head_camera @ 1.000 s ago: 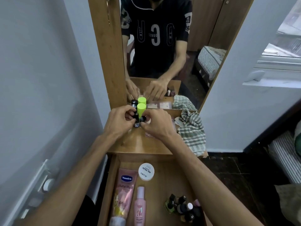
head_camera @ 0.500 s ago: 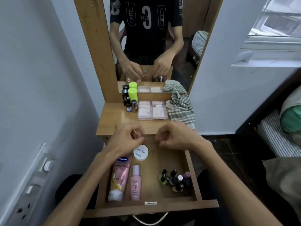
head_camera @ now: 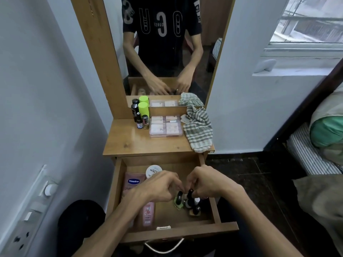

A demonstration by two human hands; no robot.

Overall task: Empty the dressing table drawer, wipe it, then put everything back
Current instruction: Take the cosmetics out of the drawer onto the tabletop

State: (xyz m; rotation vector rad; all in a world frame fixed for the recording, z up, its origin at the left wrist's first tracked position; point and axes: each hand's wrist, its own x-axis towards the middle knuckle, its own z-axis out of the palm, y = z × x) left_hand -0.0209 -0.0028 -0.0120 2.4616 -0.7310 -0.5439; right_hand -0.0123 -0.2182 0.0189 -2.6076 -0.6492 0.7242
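Note:
The dressing table drawer (head_camera: 185, 231) stands pulled out below the tabletop (head_camera: 128, 141). Inside lie a pink Vaseline tube (head_camera: 132, 181), a white round jar (head_camera: 152, 170), a small pink bottle (head_camera: 148, 214) and a cluster of nail polish bottles (head_camera: 195, 207) at the right. My left hand (head_camera: 161, 186) pinches the black cap of a green nail polish bottle (head_camera: 179, 198). My right hand (head_camera: 206, 182) pinches the black cap of another bottle (head_camera: 190, 194) beside it. Both bottles are at the edge of the cluster.
On the tabletop stand a green-capped spray can (head_camera: 143, 109), a black can (head_camera: 135, 110), two tiny bottles (head_camera: 142, 123), a clear compartment box (head_camera: 166, 125) and a checked cloth (head_camera: 198, 130). A mirror (head_camera: 167, 43) rises behind. A bed (head_camera: 315, 154) is at the right, a switch panel (head_camera: 29, 210) on the left wall.
My hands left the small bottles at the back of the tabletop, came toward me over the open drawer, and now reach down into the nail polish cluster. The view tilted down.

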